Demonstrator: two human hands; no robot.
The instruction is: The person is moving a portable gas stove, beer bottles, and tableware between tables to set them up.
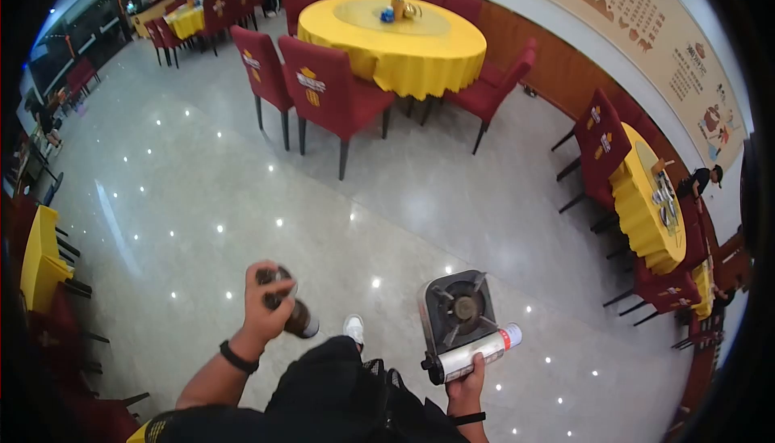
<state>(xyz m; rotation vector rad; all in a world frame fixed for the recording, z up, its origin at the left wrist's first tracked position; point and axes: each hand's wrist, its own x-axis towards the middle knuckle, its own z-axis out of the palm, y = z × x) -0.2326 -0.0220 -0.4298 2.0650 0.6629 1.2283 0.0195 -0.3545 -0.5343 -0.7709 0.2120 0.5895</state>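
Near: right hand [466, 385] gripping 1 stove [460, 318] with 1 gas can [478, 353] at its near edge; left hand [269, 302] closed round 2 dark bottles [291, 302]. Far: 1 round yellow table [395, 35], 2 red chairs [327, 92] on its near side.

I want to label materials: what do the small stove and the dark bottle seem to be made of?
Stove: probably metal, grey with a dull sheen; the can beside it looks like shiny metal. Dark bottle in the left hand: possibly brown glass; blur leaves it open.
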